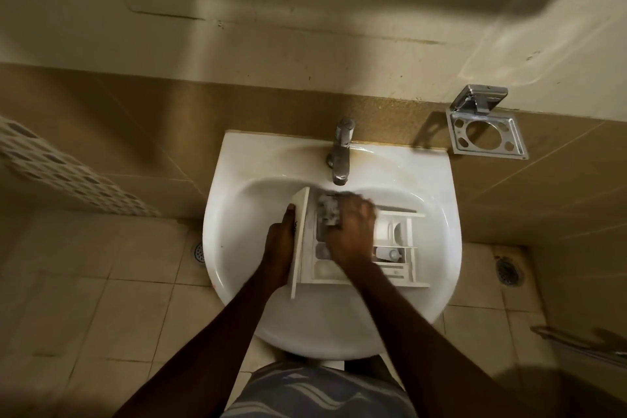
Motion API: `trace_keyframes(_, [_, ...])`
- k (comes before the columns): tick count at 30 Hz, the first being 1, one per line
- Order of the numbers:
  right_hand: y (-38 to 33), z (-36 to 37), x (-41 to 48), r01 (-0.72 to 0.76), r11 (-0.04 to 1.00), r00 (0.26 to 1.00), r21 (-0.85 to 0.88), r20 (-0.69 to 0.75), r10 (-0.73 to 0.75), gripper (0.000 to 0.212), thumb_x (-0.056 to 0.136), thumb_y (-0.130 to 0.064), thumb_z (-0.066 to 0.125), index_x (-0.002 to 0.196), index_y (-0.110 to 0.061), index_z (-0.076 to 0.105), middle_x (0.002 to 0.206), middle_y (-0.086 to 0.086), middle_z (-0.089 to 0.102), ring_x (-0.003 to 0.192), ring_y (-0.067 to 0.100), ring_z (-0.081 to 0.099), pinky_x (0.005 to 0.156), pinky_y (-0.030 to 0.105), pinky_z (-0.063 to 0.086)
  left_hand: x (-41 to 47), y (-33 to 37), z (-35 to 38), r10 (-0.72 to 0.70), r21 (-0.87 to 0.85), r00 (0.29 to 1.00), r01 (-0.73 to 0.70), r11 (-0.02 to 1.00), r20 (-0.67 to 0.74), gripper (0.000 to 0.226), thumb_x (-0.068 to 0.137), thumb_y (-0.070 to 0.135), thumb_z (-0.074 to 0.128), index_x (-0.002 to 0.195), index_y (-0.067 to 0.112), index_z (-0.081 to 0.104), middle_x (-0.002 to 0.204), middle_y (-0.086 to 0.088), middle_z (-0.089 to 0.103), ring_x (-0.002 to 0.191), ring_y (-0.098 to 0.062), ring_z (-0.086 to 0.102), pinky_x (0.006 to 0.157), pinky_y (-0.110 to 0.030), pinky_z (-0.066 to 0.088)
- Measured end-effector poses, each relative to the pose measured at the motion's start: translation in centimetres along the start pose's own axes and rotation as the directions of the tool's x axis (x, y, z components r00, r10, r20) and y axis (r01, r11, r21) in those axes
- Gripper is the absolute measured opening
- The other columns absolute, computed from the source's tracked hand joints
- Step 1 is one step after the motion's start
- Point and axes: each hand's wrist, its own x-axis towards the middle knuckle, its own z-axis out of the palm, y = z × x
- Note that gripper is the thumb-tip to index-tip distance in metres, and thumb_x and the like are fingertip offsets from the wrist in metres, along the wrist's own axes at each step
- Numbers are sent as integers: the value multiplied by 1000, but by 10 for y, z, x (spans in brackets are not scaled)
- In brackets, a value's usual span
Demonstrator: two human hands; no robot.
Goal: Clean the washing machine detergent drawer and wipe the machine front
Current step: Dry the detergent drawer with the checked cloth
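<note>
The white detergent drawer (395, 249) lies in the white basin (437, 210), its front panel to the left and its compartments facing up. My left hand (280, 241) grips the front panel from the left side, thumb on its upper edge. Over the drawer's left compartment, my right hand (351, 231) holds a grey cloth or sponge (328, 210), blurred by motion. The washing machine itself is out of sight.
A chrome tap (341, 153) stands at the back of the basin, its spout just above my right hand. A metal holder (485, 127) is fixed to the wall at the right. Floor drains (509, 270) lie on the tiled floor either side.
</note>
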Motion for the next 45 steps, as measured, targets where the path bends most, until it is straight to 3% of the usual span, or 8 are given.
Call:
trace_keyframes(11, [76, -38, 0, 90, 976, 995, -196, 70, -77, 53, 80, -26, 57, 132, -18, 52, 131, 6, 57, 124, 32, 48, 111, 50, 30, 1, -2, 0, -50, 6, 999, 50, 999, 7, 66, 94, 63, 50, 85, 2, 71, 64, -6, 62, 68, -27, 61, 72, -40, 51])
trace_keyframes(15, [83, -39, 4, -101, 988, 995, 113, -5, 102, 40, 90, -21, 48, 127, -9, 59, 127, 8, 62, 123, 29, 51, 112, 42, 30, 4, -3, 0, -38, -3, 999, 38, 999, 5, 70, 88, 69, 51, 92, 1, 70, 75, -13, 59, 73, -28, 60, 73, -40, 51])
trace_keyframes(20, [19, -77, 0, -355, 160, 871, 921, 264, 414, 20, 100, -16, 52, 114, -6, 62, 79, -1, 72, 65, 13, 66, 56, 25, 53, 5, 2, 1, -43, 2, 999, 43, 999, 6, 62, 96, 60, 49, 85, 3, 70, 68, -9, 64, 70, -27, 63, 75, -42, 54])
trace_keyframes(25, [-12, -73, -19, -548, -315, 743, 775, 624, 242, 44, 94, -30, 59, 132, -6, 58, 125, 21, 65, 114, 39, 63, 97, 55, 49, 7, 4, 3, -43, 16, 999, 43, 999, 20, 58, 99, 57, 46, 96, 6, 75, 87, -17, 75, 81, -33, 71, 81, -44, 58])
trace_keyframes(29, [-24, -56, -33, -308, 494, 878, 813, 43, 476, 22, 90, 2, 61, 111, -2, 65, 101, 11, 72, 85, 9, 72, 76, 19, 57, 10, 1, 2, -65, 6, 998, 65, 998, 18, 64, 96, 60, 48, 98, 1, 74, 77, -15, 71, 78, -34, 68, 82, -48, 57])
trace_keyframes(32, [-21, -32, -29, 60, 931, 979, 360, -202, 16, 60, 73, 7, 48, 130, -5, 59, 130, 3, 61, 126, 14, 51, 111, 25, 37, 11, 1, 2, -59, -5, 997, 59, 998, 42, 64, 96, 61, 48, 99, 4, 75, 82, -16, 73, 80, -35, 70, 84, -50, 57])
trace_keyframes(36, [-19, -1, -37, 233, 972, 970, 17, 61, -233, 83, 66, 12, 60, 145, -12, 45, 152, 7, 42, 144, 27, 33, 117, 45, 30, 10, 0, 2, -8, -44, 999, 10, 999, 47, 58, 98, 56, 49, 88, 6, 76, 78, -14, 75, 79, -33, 72, 77, -37, 58])
trace_keyframes(45, [45, -19, -69, 400, 892, 829, 210, 333, -450, 64, 72, 3, 54, 128, -26, 65, 143, -15, 51, 144, 13, 34, 116, 37, 27, 17, 4, 4, -82, 46, 996, 84, 995, -48, 61, 96, 60, 46, 99, 5, 72, 95, -21, 73, 87, -36, 71, 86, -47, 56])
